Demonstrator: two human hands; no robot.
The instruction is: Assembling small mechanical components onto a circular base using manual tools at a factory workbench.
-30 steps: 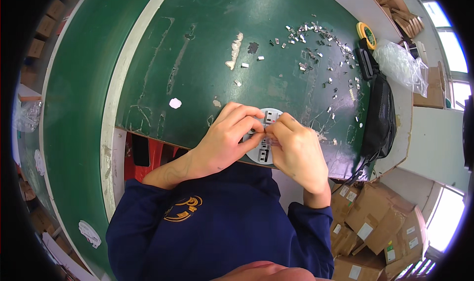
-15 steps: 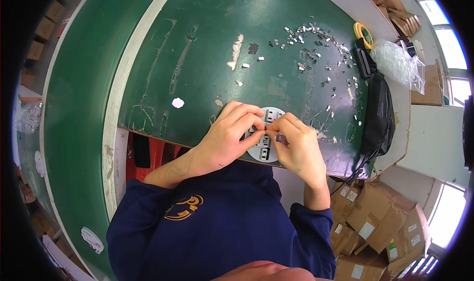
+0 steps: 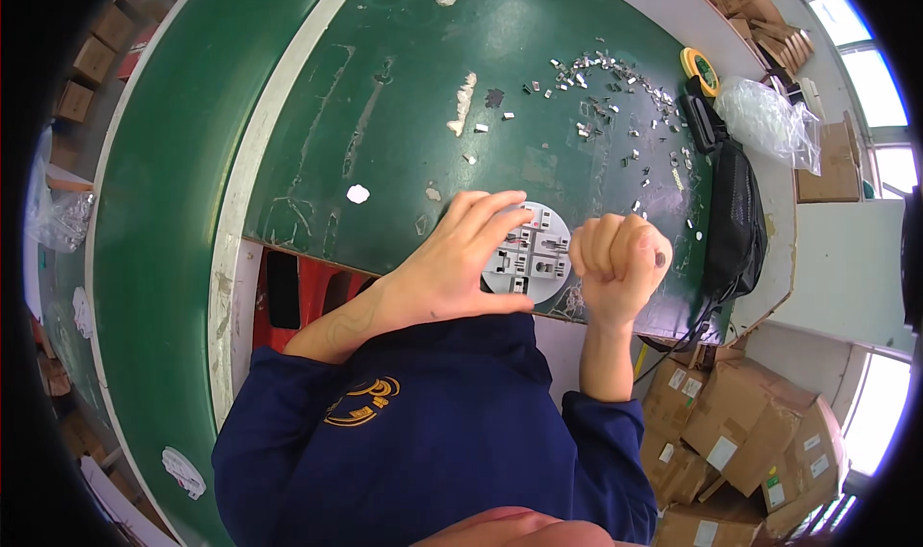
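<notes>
Left hand (image 3: 460,263) fingers spread on the round grey disc (image 3: 530,256); right hand (image 3: 618,263) fisted around a small metal piece (image 3: 661,257)

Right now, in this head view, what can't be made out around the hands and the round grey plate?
- Round grey plate: its left side is covered by the left hand.
- Right hand: closed into a fist, so whatever it holds is hidden; only a small dark tip shows.
- Small metal pieces: too small to tell their shape.
- Black bag: contents hidden.

Brown labelled cartons (image 3: 740,441), lower right.
</notes>
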